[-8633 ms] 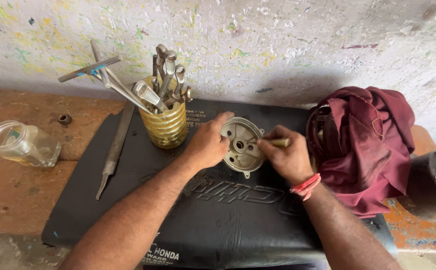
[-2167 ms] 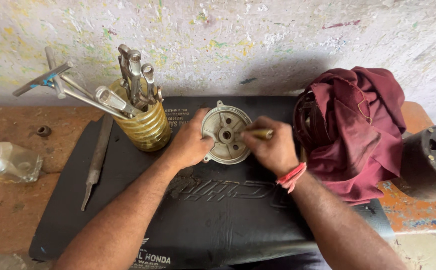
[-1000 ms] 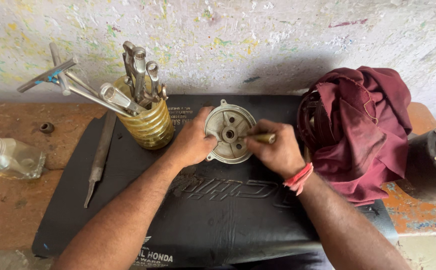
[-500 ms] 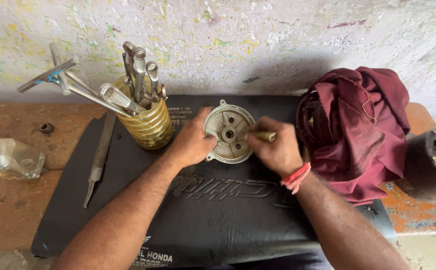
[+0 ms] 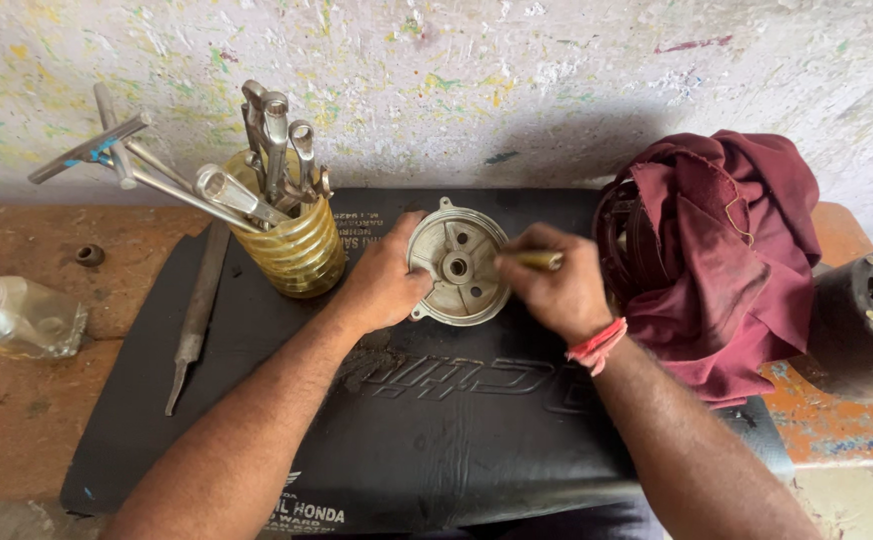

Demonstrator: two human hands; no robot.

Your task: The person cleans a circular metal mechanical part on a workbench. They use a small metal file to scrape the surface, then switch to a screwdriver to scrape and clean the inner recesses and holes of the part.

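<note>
Between my 2 hands, near the middle of the black seat pad (image 5: 427, 440) that covers the bench (image 5: 17, 420), sits a round grey metal cover (image 5: 457, 266), open face up, with ribs running out from a central hub hole. My left hand (image 5: 385, 285) is curled against its left rim, fingers clamped on the edge and bracing it. My right hand (image 5: 555, 292) is closed around a slim brass-coloured tool (image 5: 532, 260), whose long axis lies nearly level, left to right, with its tip pointing left across the cover's right rim toward the hub. So the cover lies left of the right hand and right of the left one, touching both, and the tool hand is the nearer to the hub. A red band circles my right wrist. Farther left stands a ribbed yellow jar (image 5: 297, 250) packed with spanners, with a long file (image 5: 197, 315) lying beside it and a clear plastic jar (image 5: 12, 315) on its side near the bench edge. To the right, a maroon cloth (image 5: 727, 260) is heaped over a dark part, and a black motor housing (image 5: 867, 325) sits beyond.
</note>
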